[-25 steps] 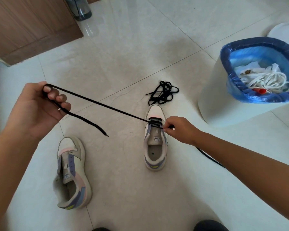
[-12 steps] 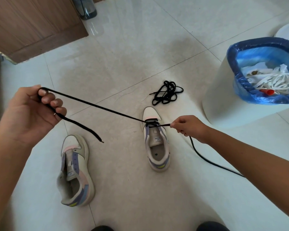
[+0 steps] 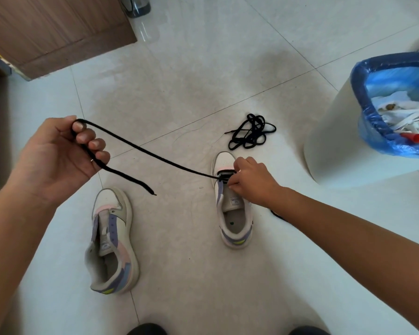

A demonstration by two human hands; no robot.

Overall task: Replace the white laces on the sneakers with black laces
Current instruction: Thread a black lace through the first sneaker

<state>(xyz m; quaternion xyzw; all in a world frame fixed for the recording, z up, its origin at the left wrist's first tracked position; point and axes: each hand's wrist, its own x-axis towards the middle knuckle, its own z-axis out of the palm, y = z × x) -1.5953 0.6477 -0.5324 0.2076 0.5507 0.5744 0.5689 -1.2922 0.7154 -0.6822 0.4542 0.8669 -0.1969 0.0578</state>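
Two white sneakers with purple and pink panels stand on the tiled floor. The left sneaker (image 3: 111, 240) has no lace. A black lace (image 3: 155, 159) runs through the front eyelets of the right sneaker (image 3: 234, 218). My left hand (image 3: 65, 151) is raised at the left and grips one end of this lace, its tip hanging below my fingers. My right hand (image 3: 249, 181) rests on the right sneaker's front eyelets and pinches the lace there. The lace's other end (image 3: 277, 215) shows on the floor under my right forearm. A second black lace (image 3: 250, 131) lies bundled beyond the shoe.
A white bin (image 3: 334, 131) with a blue liner stands at the right and holds the white laces (image 3: 406, 119) and some rubbish. A wooden cabinet (image 3: 56, 32) fills the far left corner, with a dark bottle (image 3: 136, 6) beside it.
My right hand has moved back left from beside the shoe onto its front eyelets. My left hand still holds the lace end up at the left.
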